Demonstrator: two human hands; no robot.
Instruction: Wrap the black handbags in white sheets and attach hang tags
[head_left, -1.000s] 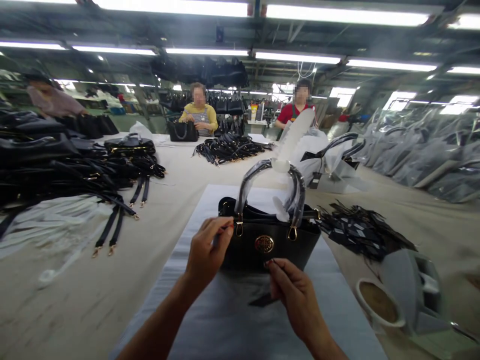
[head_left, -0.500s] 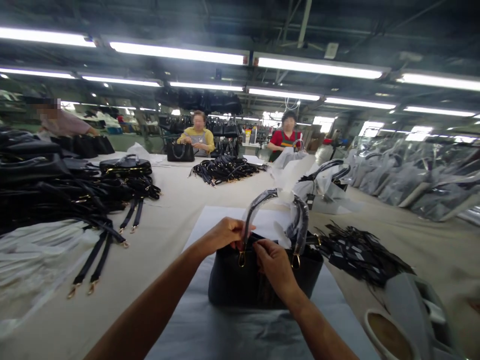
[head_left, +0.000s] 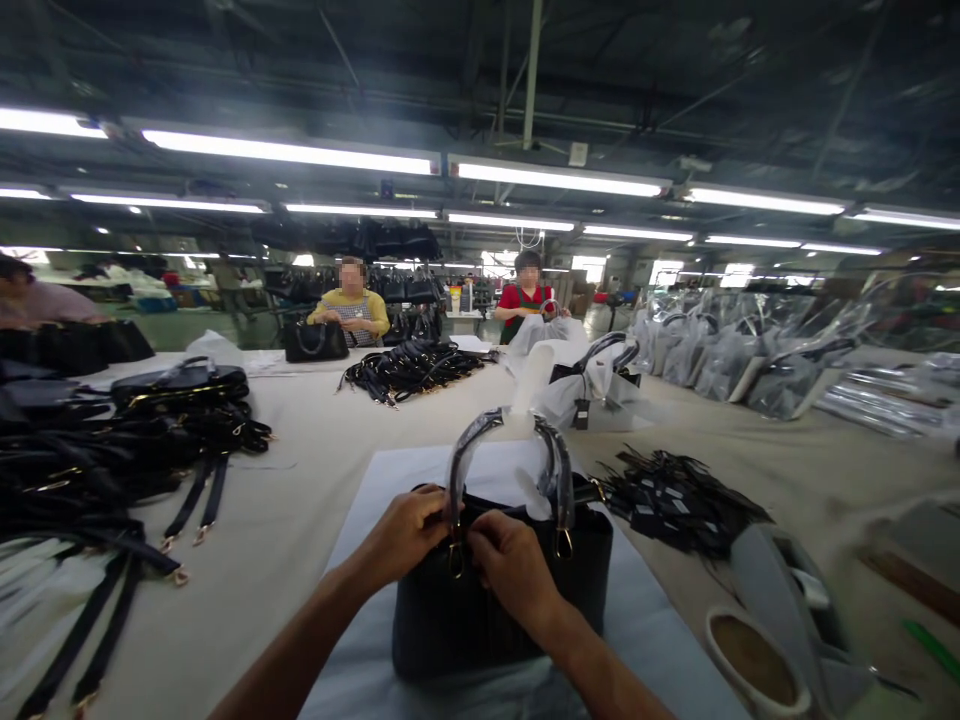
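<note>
A black handbag [head_left: 499,620] stands upright in front of me on a pale sheet [head_left: 637,640]. Its two arched handles [head_left: 553,465] are wrapped in clear plastic and hang from gold-coloured rings. My left hand [head_left: 409,530] is closed at the bag's top edge, by the foot of the left end of the handle. Just to the right of that handle end, the fingers of my right hand [head_left: 514,565] pinch the same top edge. The fingertips of both hands are partly hidden, so any small part between them cannot be made out.
Black straps with metal clips [head_left: 206,490] and stacked bags [head_left: 180,400] lie at left. Right of my bag are a heap of black tags [head_left: 682,500] and a tape roll [head_left: 757,660]. Plastic-covered bags [head_left: 720,360] line the far right. Two co-workers [head_left: 349,305] face me; another person is far left.
The view has turned to the right and tilted up, so everything sits further left and lower. Both hands are still at the handbag's top edge, in nearly the same grip.
</note>
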